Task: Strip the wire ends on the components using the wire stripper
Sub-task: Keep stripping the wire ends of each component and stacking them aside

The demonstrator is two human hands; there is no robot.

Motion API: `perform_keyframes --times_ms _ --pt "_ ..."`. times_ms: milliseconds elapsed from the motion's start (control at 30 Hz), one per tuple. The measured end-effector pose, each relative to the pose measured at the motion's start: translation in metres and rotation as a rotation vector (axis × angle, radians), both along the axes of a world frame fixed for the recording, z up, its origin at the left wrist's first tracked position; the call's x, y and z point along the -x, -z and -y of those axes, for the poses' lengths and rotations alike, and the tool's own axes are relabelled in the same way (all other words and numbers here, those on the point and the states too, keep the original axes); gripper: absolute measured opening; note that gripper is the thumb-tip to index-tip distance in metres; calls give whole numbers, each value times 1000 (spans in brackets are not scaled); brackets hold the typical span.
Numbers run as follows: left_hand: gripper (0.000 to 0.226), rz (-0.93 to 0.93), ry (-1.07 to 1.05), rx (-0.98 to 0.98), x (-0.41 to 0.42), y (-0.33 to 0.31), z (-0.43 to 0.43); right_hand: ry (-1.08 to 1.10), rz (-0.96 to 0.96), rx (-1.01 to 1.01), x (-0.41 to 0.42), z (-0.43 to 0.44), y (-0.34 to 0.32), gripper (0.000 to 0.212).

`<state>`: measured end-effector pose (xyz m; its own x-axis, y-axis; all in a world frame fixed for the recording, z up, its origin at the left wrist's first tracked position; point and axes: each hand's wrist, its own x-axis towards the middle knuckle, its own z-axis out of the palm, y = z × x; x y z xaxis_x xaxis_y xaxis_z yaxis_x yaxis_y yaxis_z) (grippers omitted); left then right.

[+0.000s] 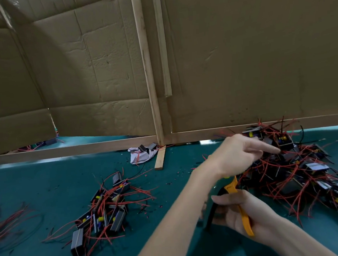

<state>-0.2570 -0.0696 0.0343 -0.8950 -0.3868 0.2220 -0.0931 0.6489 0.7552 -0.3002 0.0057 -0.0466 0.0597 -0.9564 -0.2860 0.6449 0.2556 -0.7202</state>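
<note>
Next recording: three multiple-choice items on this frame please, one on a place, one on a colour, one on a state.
1. The left hand reaches toward: A the right pile of components; B the white bag; C the left pile.
2. The wire stripper handles are: A red and white; B yellow and black; C green.
3. The right hand is: A flat on the table; B empty; C gripping the wire stripper.
Key: A, its fingers stretch over that pile; B, both colours show; C, its fingers curl round the handles.

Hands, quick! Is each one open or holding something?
Left hand: open, fingers stretched toward the pile of parts.
Right hand: holding the wire stripper.
</note>
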Motion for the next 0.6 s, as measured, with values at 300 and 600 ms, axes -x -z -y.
perform_keyframes --times_ms 300,600 --pt "35 175 -628 290 -126 19 68 45 -15 11 -2 -1 3 40" --pt "13 610 -1005 478 -193 80 116 -7 -32 56 -3 -4 -1 38"
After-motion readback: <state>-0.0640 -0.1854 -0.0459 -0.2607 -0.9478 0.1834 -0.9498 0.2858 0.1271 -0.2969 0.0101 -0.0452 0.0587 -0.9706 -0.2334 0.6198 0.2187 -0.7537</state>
